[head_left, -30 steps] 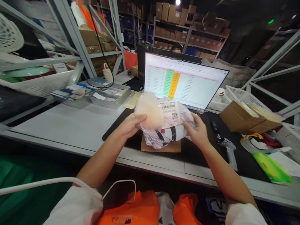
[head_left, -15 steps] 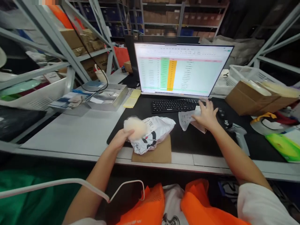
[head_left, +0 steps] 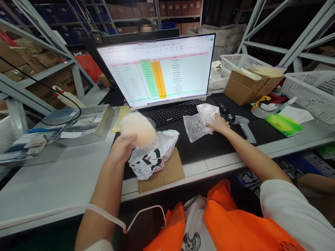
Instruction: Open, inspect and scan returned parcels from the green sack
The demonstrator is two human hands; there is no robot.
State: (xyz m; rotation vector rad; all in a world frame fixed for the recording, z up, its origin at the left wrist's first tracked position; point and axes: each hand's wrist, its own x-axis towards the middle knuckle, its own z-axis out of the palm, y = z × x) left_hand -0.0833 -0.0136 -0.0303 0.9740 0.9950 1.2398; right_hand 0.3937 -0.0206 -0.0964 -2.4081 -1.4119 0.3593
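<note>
My left hand [head_left: 121, 148] is closed on the edge of a soft, rounded, cream-coloured pad [head_left: 138, 129] in clear wrapping, with the thumb on its face. The pad is held above a crumpled white plastic mailer bag [head_left: 157, 153] with black print. That mailer rests partly on a flat piece of brown cardboard [head_left: 167, 174] at the desk's front edge. Farther right, my right hand [head_left: 219, 124] pinches the right side of a translucent printed plastic bag [head_left: 197, 123], which lies on the black mat before the keyboard.
A monitor [head_left: 159, 73] stands behind the keyboard [head_left: 175, 112]. Right of my right hand are a mouse [head_left: 222, 107], a barcode scanner [head_left: 244, 127], a green packet [head_left: 284, 124] and cardboard boxes [head_left: 244, 85]. An open grey box [head_left: 86, 127] sits on the left; a white cable crosses my left forearm.
The view has turned to the right. My left hand has lifted the pad nearer the camera. My right hand, spread over the translucent bag before, has closed on its side, and the bag lies flatter.
</note>
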